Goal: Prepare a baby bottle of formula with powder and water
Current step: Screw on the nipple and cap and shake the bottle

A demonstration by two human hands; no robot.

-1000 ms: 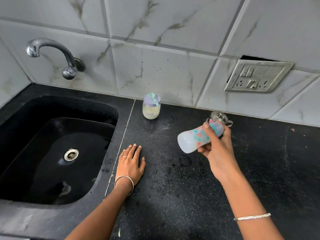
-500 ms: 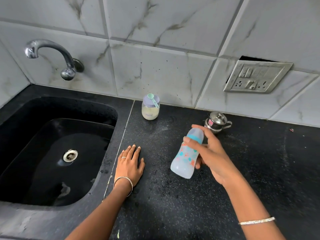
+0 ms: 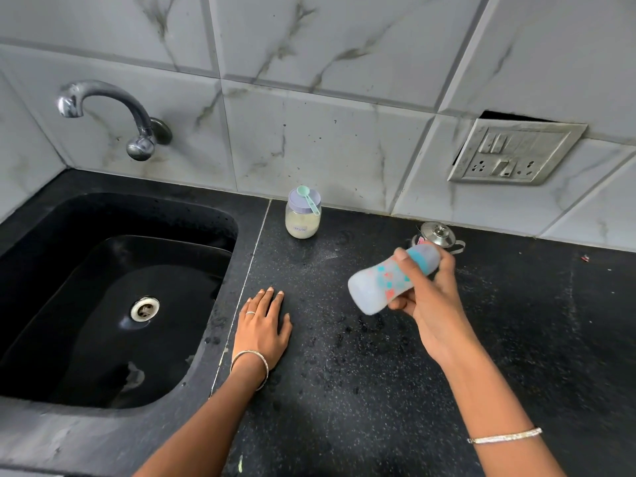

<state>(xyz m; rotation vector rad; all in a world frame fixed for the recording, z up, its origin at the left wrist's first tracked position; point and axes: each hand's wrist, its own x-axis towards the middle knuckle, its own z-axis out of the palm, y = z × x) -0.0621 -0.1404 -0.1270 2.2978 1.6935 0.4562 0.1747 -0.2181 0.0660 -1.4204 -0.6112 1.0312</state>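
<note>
Baby bottle (image 3: 382,285), frosted with teal and red marks, is held in the air over the black countertop (image 3: 344,390), lying close to level: its rounded base points down and to the left, and its blue cap end points up and to the right. Half a second ago it hung much steeper, base toward the counter and lower in the view; now it has swung up to about the slant it had a second ago. The right hand (image 3: 435,304) grips it near the cap end, fingers curled round the body. The left hand (image 3: 263,327) lies flat on the counter with fingers straight and together, just beside the sink edge, where it was in both earlier frames. Behind the bottle, partly hidden by the cap, stands a small steel lidded pot (image 3: 438,233). Further left, by the wall, is the formula jar (image 3: 303,220), with a green scoop (image 3: 307,198) resting on its lilac lid. The black sink (image 3: 220,215) and its tap (image 3: 110,105) fill the left.
</note>
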